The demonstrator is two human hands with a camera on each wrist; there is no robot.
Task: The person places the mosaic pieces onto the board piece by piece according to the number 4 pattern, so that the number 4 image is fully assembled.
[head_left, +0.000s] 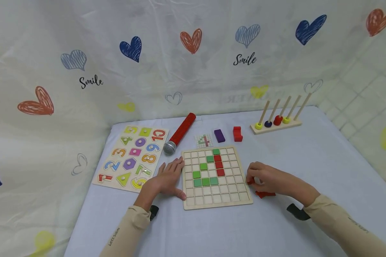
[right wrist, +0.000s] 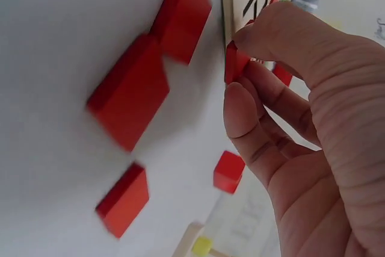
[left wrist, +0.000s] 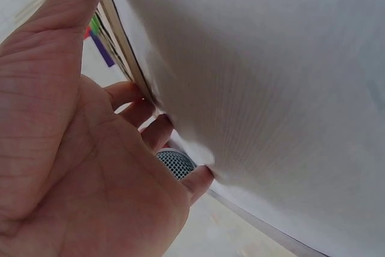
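A wooden grid board (head_left: 218,205) lies on the table with green tiles (head_left: 206,181) and a short column of red tiles (head_left: 219,165) in its cells. My left hand (head_left: 168,180) rests at the board's left edge, its fingertips and thumb touching the rim. Beside the right edge, my right hand (head_left: 267,178) pinches a small red tile (right wrist: 236,64) between thumb and fingers. Several loose red tiles (right wrist: 129,91) lie on the cloth near that hand; in the head view it partly hides them. Behind the board is a small pattern card (head_left: 203,141).
A number-and-shape puzzle (head_left: 115,159) lies at the left, with a red microphone (head_left: 181,132) beside it. Purple (head_left: 219,136) and red (head_left: 237,134) pieces sit behind the board. A peg stand with beads (head_left: 276,126) occupies the back right. A printed curtain (head_left: 161,71) hangs behind.
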